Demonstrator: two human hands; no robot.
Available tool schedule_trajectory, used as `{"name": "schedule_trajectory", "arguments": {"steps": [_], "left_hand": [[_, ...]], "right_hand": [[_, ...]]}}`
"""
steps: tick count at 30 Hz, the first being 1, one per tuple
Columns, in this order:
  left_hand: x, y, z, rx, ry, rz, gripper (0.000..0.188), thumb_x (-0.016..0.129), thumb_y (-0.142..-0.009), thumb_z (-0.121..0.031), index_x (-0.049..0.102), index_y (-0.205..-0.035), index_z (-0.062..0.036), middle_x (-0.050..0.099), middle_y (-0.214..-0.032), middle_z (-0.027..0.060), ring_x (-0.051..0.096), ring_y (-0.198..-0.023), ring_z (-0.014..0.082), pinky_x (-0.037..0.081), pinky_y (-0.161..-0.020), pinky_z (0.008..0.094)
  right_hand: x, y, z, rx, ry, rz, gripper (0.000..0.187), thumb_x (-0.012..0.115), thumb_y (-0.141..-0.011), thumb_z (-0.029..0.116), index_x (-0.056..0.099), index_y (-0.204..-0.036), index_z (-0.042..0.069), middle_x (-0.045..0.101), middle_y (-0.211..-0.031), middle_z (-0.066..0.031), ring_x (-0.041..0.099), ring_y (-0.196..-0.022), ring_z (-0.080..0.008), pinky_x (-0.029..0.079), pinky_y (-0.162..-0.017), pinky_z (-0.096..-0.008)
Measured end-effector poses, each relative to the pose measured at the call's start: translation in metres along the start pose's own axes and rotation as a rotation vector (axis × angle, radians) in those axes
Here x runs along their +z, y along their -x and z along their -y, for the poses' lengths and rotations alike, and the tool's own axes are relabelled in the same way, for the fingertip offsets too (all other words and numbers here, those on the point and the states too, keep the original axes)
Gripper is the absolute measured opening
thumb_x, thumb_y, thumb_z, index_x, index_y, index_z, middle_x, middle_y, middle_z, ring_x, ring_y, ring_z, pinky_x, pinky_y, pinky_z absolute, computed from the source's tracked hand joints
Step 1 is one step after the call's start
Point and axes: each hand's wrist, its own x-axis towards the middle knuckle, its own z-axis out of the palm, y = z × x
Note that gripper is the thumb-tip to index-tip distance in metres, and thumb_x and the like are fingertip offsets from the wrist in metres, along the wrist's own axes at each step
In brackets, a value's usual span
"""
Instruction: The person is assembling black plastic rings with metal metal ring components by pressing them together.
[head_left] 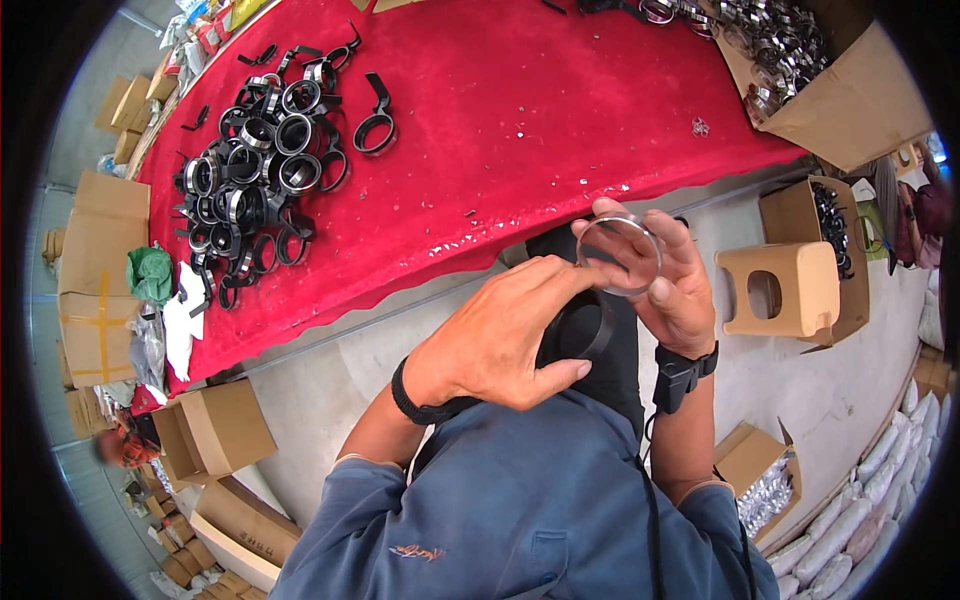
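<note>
My right hand point(683, 290) holds a thin silver ring point(657, 262) upright, its fingers behind and its thumb at the lower edge. Through the ring's opening the fingers show. My left hand point(495, 335) curls round a black ring-shaped part point(597, 322), partly hidden between its thumb and fingers. Its index fingertip reaches the left side of the silver ring. Both hands are above my lap, just in front of the table edge. On the table's left lies a pile of black rings with handles point(297, 135), several with silver bands. One black ring with a handle point(375, 132) lies apart.
A red cloth point(450, 120) covers the table. A carton of silver rings point(850, 110) stands at its far right. Beside me on the right are a brown stool point(815, 290) and a carton with shiny pieces point(735, 460). Open cartons point(235, 425) stand at left.
</note>
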Motion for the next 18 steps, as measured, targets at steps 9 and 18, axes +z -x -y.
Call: {"name": "schedule_trajectory", "arguments": {"steps": [9, 18], "left_hand": [[0.014, 0.005, 0.012, -0.049, -0.077, -0.074, 0.089, 0.082, -0.073, -0.018, 0.051, -0.155, -0.0025, 0.062, -0.138, 0.0240, 0.064, -0.123, 0.0424, 0.055, -0.104, 0.0489], [0.013, 0.002, 0.015, 0.017, 0.025, -0.179, 0.086, 0.084, -0.076, -0.017, 0.057, -0.157, -0.0060, 0.056, -0.151, 0.0255, 0.064, -0.131, 0.0415, 0.053, -0.110, 0.0486]], "right_hand": [[0.028, -0.014, -0.005, 0.040, 0.279, -0.416, 0.048, 0.046, -0.118, 0.020, 0.038, -0.161, 0.000, 0.056, -0.151, -0.0272, 0.069, -0.129, -0.0349, 0.059, -0.108, -0.0468], [0.007, 0.000, -0.031, -0.043, 0.124, -0.533, 0.040, 0.046, -0.118, 0.020, 0.043, -0.155, 0.004, 0.066, -0.131, -0.0171, 0.070, -0.101, -0.0170, 0.060, -0.091, -0.0356]]}}
